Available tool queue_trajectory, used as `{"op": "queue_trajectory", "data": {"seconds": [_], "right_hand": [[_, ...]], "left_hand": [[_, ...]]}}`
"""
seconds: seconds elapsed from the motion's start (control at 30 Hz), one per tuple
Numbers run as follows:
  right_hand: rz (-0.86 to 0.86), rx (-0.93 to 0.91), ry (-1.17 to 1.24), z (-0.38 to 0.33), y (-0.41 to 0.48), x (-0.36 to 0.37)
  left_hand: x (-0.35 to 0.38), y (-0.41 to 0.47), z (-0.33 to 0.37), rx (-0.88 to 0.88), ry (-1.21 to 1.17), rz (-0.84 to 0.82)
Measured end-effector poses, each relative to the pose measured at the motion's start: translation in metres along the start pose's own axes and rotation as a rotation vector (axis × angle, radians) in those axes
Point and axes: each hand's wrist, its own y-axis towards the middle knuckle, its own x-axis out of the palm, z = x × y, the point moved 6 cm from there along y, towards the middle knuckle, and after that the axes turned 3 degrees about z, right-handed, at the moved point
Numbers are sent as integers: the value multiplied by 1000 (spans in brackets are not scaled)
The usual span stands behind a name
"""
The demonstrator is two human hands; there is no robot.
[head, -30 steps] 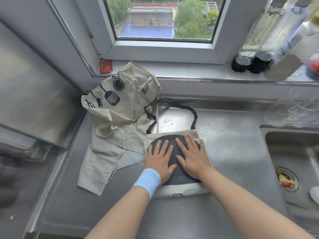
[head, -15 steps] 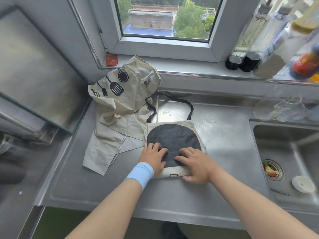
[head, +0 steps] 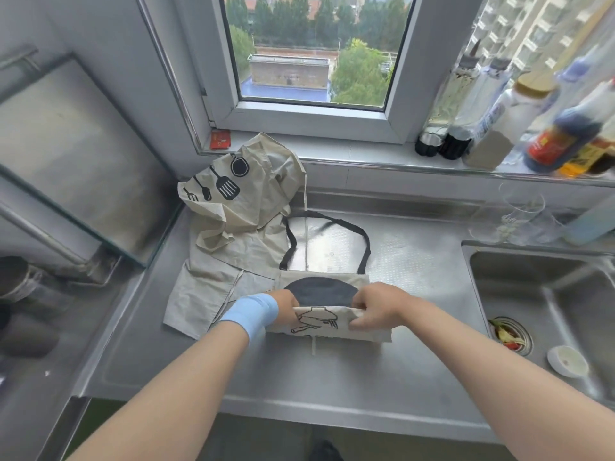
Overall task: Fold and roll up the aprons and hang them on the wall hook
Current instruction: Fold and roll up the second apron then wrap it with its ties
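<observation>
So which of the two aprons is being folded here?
The apron with the black strap loop, gripped at its near edge by the left hand and right hand. The utensil-print apron lies crumpled behind, untouched.

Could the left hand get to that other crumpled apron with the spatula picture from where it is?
Probably yes. The crumpled apron lies beside the left hand on bare counter, nothing between. But both hands, the right hand too, are gripping the folded apron, so it would have to let go first.

Single head cam, looks forward and down, close over counter (head: 332,371); window (head: 316,51) at 12 o'clock, sink (head: 545,294) at 3.
</observation>
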Motion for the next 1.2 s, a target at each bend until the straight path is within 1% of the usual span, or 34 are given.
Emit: {"op": "queue_trajectory", "data": {"seconds": [0.07, 0.13, 0.2, 0.27, 0.33, 0.4, 0.47, 0.5, 0.57, 0.6, 0.63, 0.67, 0.7, 0.77, 0.83, 0.97, 1.0, 1.07, 1.1, 1.13, 1.17, 1.2], "right_hand": [[-121, 72, 3, 12, -2, -2], [-152, 139, 149, 24, -1, -4], [-109, 193, 342, 36, 7, -6], [-25, 246, 541, 47, 15, -5], [77, 311, 713, 60, 24, 0], [147, 360, 761, 70, 32, 7], [196, 372, 692, 75, 42, 11], [213, 373, 649, 76, 47, 13], [227, 383, 600, 79, 56, 17], [222, 399, 597, 81, 60, 20], [218, 414, 599, 82, 62, 23], [216, 424, 603, 84, 65, 26], [218, 428, 608, 84, 66, 27], [234, 424, 635, 81, 67, 26], [235, 425, 685, 79, 65, 26], [271, 437, 787, 87, 65, 29], [291, 454, 792, 88, 65, 29], [338, 528, 747, 91, 65, 29], [364, 583, 674, 90, 64, 27], [401, 635, 525, 87, 60, 23], [477, 650, 303, 82, 57, 18], [537, 608, 88, 73, 57, 13]], "left_hand": [[-6, -1, -7, -8, -78, -10], [-11, 3, -14, -2, -158, 7], [-17, 9, -21, -2, -300, 75], [-23, 15, -32, -28, -458, 185], [-28, 20, -44, -65, -530, 293], [-29, 27, -52, -117, -546, 385], [-33, 32, -53, -171, -491, 501], [-38, 32, -49, -172, -389, 599], [-46, 32, -31, -85, -102, 831], [-44, 33, -18, -13, 11, 900], [-41, 35, -5, 78, 70, 933], [-35, 40, 8, 181, 117, 923], [-28, 47, 21, 265, 159, 865], [-18, 60, 39, 325, 240, 695], [-19, 76, 45, 302, 294, 583], [-36, 107, 41, 264, 322, 440], [-40, 113, 38, 271, 304, 421], [-47, 119, 37, 301, 283, 447], [-48, 121, 38, 310, 282, 466], [-47, 121, 39, 312, 288, 480], [-44, 121, 41, 308, 305, 494], [-41, 121, 41, 299, 320, 514]]}}
